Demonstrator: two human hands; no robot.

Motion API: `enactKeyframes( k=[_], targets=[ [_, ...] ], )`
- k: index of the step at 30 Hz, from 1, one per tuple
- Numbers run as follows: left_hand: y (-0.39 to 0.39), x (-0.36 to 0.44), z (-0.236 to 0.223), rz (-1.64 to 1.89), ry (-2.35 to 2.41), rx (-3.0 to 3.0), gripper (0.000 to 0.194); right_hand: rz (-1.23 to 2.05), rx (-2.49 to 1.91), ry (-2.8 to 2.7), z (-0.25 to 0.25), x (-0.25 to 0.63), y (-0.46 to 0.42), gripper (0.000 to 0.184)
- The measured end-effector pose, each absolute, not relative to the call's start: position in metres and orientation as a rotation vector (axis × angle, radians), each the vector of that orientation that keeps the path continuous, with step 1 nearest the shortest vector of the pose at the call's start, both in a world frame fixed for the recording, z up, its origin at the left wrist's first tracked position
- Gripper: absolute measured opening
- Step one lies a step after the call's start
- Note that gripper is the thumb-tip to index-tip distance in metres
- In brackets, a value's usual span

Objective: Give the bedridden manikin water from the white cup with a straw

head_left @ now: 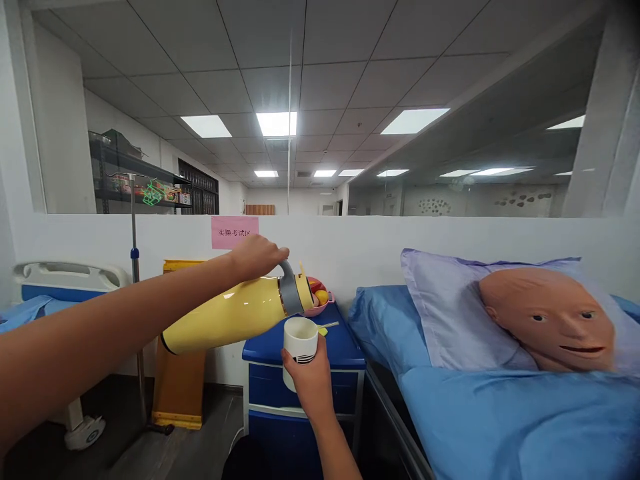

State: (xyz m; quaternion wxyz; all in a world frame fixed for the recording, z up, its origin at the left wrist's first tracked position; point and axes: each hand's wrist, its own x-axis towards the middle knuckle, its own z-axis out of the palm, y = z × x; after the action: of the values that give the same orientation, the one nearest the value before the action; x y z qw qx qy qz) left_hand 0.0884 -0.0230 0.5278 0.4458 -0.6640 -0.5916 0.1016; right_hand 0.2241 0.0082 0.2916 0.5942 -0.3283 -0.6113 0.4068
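My left hand grips the grey handle of a yellow thermos flask, which is tipped almost horizontal with its mouth over a white cup. My right hand is wrapped round the cup from below and holds it just above the front edge of a blue bedside cabinet. The flask's spout sits right above the cup's rim. No liquid is visible between them.
A pink bowl of fruit stands at the back of the cabinet. To the right is a bed with blue sheets, a lilac pillow and a training manikin head. An IV pole, a yellow board and another bed are at left.
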Motion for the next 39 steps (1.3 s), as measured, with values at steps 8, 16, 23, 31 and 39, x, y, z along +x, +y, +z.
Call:
enactKeyframes(
  k=[8, 16, 23, 31, 39],
  targets=[
    [-0.025, 0.121, 0.532, 0.534, -1.317, -1.712, 0.021, 0.991, -0.747, -1.438, 0.286, 0.23, 0.005, 0.055],
    [-0.016, 0.137, 0.532, 0.546, -1.316, -1.779, 0.023, 1.003, -0.679, -1.423, 0.28, 0.234, 0.001, 0.052],
    [-0.01, 0.155, 0.539, 0.334, -1.389, -1.9, 0.011, 1.041, -0.613, -1.415, 0.272, 0.236, -0.002, 0.052],
    [-0.01, 0.165, 0.544, 0.25, -1.414, -1.969, 0.011, 1.059, -0.651, -1.434, 0.275, 0.246, -0.008, 0.051],
    [-0.007, 0.176, 0.546, 0.364, -1.317, -1.978, 0.011, 1.046, -0.635, -1.377, 0.279, 0.247, -0.009, 0.049]
  ],
)
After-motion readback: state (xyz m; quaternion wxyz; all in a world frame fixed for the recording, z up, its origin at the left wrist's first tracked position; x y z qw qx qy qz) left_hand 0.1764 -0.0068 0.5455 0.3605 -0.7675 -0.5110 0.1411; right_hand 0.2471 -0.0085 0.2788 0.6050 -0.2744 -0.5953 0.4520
